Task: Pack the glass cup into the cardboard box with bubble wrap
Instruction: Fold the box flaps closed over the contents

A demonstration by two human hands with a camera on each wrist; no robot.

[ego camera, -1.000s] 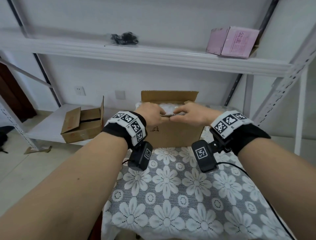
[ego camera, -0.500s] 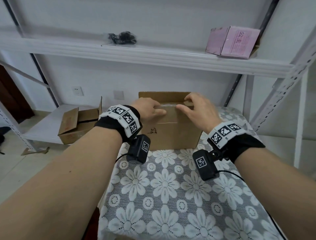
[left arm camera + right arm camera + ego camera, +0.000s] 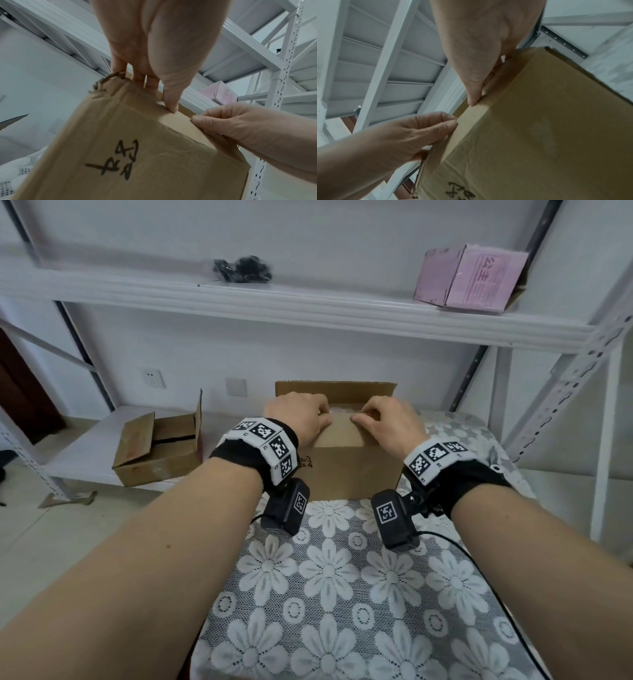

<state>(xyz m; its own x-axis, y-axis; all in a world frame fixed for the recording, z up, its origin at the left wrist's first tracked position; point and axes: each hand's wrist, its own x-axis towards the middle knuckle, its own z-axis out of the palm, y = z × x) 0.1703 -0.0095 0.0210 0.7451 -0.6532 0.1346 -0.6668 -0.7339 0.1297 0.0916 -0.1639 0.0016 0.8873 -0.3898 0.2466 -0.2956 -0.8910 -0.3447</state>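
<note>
Brown corrugated cardboard box [image 3: 346, 467] at the flower-lace table's [image 3: 342, 594] far edge | left hand [image 3: 301, 416], right hand [image 3: 387, 422] curl over its near flap [image 3: 339, 429] — pressing it shut | bubble wrap [image 3: 346, 407] glimpsed inside | glass cup hidden, presumably packed.

Under our two hands the cardboard box [image 3: 346, 470] stands on a table [image 3: 342, 604] covered with a grey, white-flowered lace cloth that reaches back towards us from our grip.
</note>
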